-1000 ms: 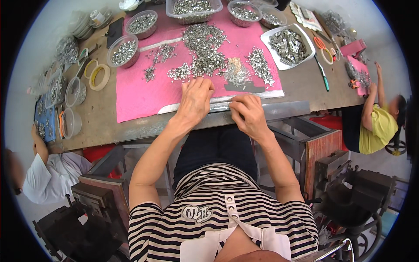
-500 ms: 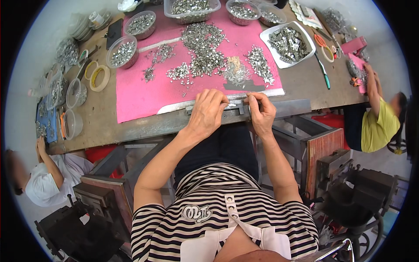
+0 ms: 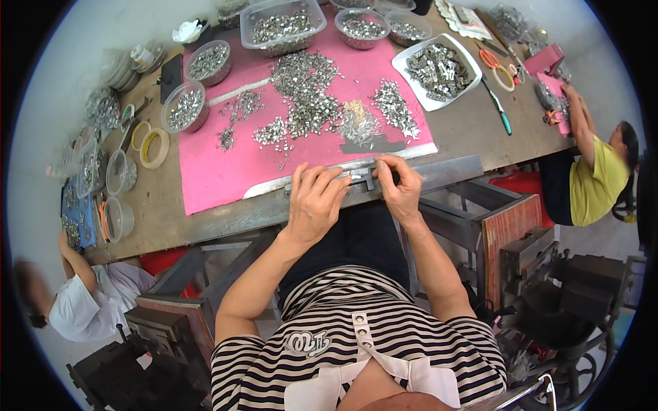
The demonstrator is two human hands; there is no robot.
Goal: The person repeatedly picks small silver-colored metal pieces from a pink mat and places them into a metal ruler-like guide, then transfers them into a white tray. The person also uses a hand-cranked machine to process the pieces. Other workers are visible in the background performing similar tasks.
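Note:
At the table's front edge a narrow steel jig (image 3: 367,179) holds small shiny metal pieces. My left hand (image 3: 312,202) rests over the left part of this jig, fingers bent but apart, with the fingertips touching it near the pieces; the thumb is mostly hidden. On the jig's right side my right hand (image 3: 400,192) is closed, thumb and forefinger pinched together at the metal. Whatever lies in that pinch is too small to make out. Just beyond both hands, a pile of thin silvery pins (image 3: 360,127) and a heap of small metal parts (image 3: 312,103) lie on a pink mat (image 3: 216,161).
Tubs of metal parts, including a rectangular one (image 3: 283,42), line the back. To the right are a white tray (image 3: 439,72), a green-handled brush (image 3: 504,116) and orange scissors (image 3: 488,58). Tape rolls (image 3: 155,148) lie left. Co-workers sit at both sides, one in a yellow shirt (image 3: 600,181).
The view has shifted slightly, so the table sits lower and more to the left. My left hand's fingers have spread from a tighter pinch; my right hand has moved in close to the jig.

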